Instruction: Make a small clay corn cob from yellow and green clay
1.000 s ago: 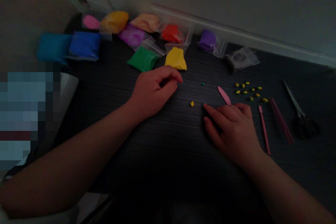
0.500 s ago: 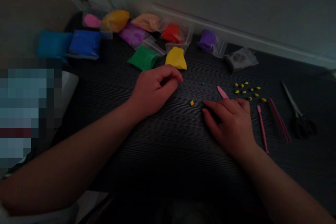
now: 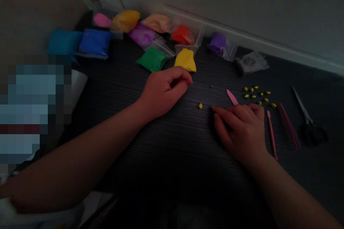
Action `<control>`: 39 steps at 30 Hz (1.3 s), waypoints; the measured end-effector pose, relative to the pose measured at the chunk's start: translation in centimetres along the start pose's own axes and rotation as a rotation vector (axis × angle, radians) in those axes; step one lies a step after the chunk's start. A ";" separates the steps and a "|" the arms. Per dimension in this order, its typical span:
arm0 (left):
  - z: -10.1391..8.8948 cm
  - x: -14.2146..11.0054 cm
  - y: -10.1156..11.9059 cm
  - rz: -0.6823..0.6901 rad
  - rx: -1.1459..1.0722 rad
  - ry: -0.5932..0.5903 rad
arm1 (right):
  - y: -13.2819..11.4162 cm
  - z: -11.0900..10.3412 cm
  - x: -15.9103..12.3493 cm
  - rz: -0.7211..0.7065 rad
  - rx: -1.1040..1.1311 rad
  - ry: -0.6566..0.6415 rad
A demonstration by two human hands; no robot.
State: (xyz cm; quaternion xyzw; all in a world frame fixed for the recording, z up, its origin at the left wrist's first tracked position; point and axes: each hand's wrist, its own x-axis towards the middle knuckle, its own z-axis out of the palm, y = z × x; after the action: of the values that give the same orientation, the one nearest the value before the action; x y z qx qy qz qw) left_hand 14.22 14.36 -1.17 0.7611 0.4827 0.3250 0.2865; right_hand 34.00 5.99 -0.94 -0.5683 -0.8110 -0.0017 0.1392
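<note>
My left hand (image 3: 166, 89) rests on the dark table, its fingers loosely curled, thumb and index finger slightly apart with nothing visible between them. Just beyond it lies a yellow clay bag (image 3: 186, 60). My right hand (image 3: 240, 125) is lowered to the tabletop, index finger stretched out and thumb apart; whether a tiny bit lies under the index fingertip, I cannot tell. Left of that fingertip sits a small yellow clay piece (image 3: 200, 106). A tiny green clay bit (image 3: 211, 86) is farther back. The pink modelling knife (image 3: 232, 96) is partly hidden by my right hand.
Several yellow-green clay pieces (image 3: 253, 96) lie beyond my right hand. To the right are a thin pink tool (image 3: 272, 134), pink tweezers (image 3: 289, 127) and scissors (image 3: 307, 118). Bagged clay, including a green bag (image 3: 152, 59) and blue bag (image 3: 95, 43), lines the back near the wall.
The whole view has shifted, so things appear farther right. My right hand has drawn back slightly toward me and right, showing more of the pink knife. My left hand stays put.
</note>
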 end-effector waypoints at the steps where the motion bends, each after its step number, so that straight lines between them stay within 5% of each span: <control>1: 0.0 0.0 0.0 0.000 0.005 -0.002 | 0.0 0.0 0.0 -0.004 0.000 -0.001; 39: -0.2 0.1 0.1 -0.047 -0.024 -0.032 | -0.2 -0.2 0.2 0.021 -0.042 -0.094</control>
State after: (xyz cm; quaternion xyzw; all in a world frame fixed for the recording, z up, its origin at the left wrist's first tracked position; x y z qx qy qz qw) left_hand 14.18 14.39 -0.98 0.7511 0.4919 0.3119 0.3108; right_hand 33.82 6.05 -0.63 -0.5788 -0.8105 0.0095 0.0892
